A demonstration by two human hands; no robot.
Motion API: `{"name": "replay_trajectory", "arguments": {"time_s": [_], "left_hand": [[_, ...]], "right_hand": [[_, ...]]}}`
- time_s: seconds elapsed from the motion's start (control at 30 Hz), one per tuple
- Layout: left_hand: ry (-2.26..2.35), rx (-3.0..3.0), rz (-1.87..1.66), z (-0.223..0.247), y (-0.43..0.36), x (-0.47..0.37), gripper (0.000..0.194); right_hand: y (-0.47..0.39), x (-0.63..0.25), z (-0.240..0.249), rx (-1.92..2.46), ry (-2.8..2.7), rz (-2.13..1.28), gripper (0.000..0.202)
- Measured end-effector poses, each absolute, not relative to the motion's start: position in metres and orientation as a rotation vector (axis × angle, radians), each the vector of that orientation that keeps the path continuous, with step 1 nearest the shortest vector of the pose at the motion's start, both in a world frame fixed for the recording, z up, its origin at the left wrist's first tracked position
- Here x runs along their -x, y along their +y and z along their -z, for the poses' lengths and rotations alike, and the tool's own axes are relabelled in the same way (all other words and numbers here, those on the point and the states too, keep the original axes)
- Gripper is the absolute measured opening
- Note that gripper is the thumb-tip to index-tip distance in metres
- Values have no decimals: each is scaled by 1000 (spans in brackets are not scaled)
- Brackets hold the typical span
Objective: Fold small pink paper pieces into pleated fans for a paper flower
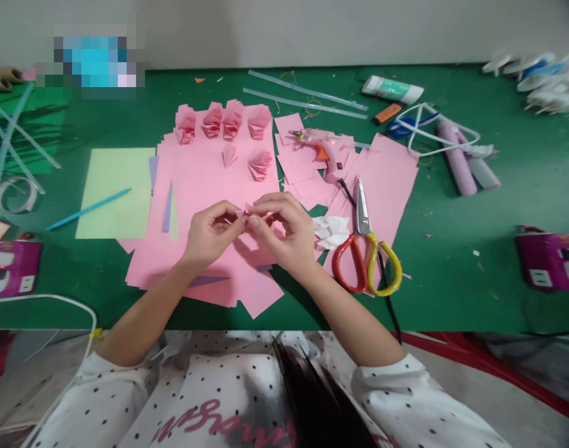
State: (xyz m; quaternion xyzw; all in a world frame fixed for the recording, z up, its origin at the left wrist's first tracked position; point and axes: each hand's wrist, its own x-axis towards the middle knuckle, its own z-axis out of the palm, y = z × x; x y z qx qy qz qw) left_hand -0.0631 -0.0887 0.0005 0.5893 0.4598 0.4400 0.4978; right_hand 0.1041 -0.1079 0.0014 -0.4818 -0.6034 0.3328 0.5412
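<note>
The left hand point(212, 233) and the right hand point(288, 231) met above the stacked pink paper sheets point(205, 180), grasping a small pink paper piece point(245, 210) between thumbs and fingertips. The piece was held just clear of the sheets, in front of the wearer's body. The fingers covered most of it, so whether it was being creased or pressed together could not be told for certain.

Beyond the hands lay finished-looking pleated pieces: four in an upper row, the leftmost pleated pink piece point(185, 126) near the stack's corner, and below them a narrow pleated pink piece point(229, 155) and a fuller pleated pink fan point(259, 165).

Handling it well seemed to call for a light, even pinch from both sides, with the edges lined up before any fold was pressed hard, since thin paper would likely keep a crooked crease. Comparing its folds with the fan beyond would have been a fair check.

On the right, the pink hot glue gun point(331, 155) rested on cut paper, its nozzle pointing left toward the pleated pieces; sleeves and wrists were best kept away from that tip. Scissors point(363, 221) lay near the right forearm on the green tabletop point(466, 249), blades pointing away from the body.
</note>
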Motion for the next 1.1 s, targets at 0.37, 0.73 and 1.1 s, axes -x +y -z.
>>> {"name": "replay_trajectory", "arguments": {"time_s": [0.37,0.73,1.1], "left_hand": [[1076,-1701,-1174,1,-94,62,25],[1049,-1461,-1135,4,-96,60,26],[1037,-1483,-1100,2,-96,61,26]], "right_hand": [[-102,-105,-4,1022,-964,-1429,41],[-101,-108,-2,1033,-973,-1470,30],[-102,-104,1,992,-923,-1424,21]]}}
